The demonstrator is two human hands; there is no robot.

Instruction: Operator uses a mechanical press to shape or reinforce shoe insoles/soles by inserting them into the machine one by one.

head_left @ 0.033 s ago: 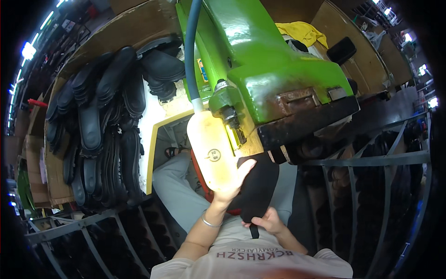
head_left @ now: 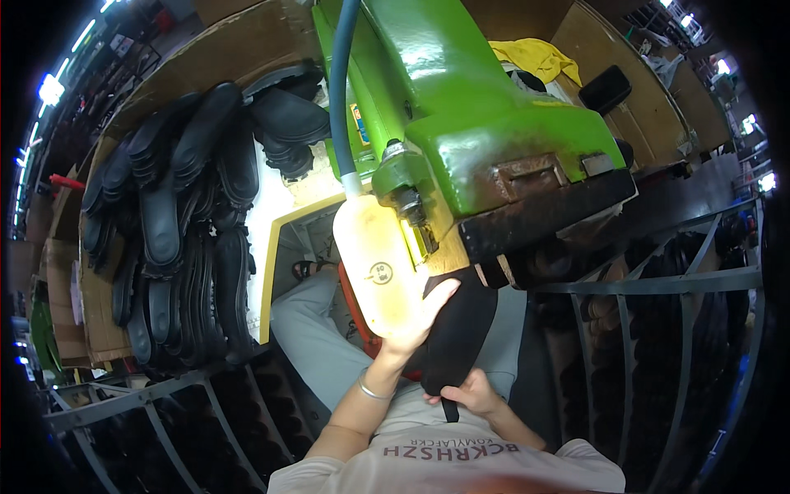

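Under the head of a green machine (head_left: 485, 144) is a long, dark black piece (head_left: 461, 329), soft-looking and rounded at its near end. Its far end goes out of sight behind the machine head. My left hand (head_left: 407, 336) is beside it, the thumb stretched onto its left edge. A pale yellow lamp head (head_left: 374, 255) covers the other fingers, so their grip is hidden. Close to my body, my right hand (head_left: 473, 393) pinches the near end of the piece, where a short black strap (head_left: 450, 410) hangs down.
Many black shoe soles (head_left: 160, 222) are stacked in a cardboard box (head_left: 97, 305) on the left. A grey-blue hose (head_left: 338, 90) runs down to the lamp. Behind the machine at right, a yellow cloth (head_left: 539, 58) lies by another box. Metal racks (head_left: 683, 284) stand on both sides.
Both hands and the black piece have shifted very slightly; my left thumb is a little farther right. The rest looks the same.
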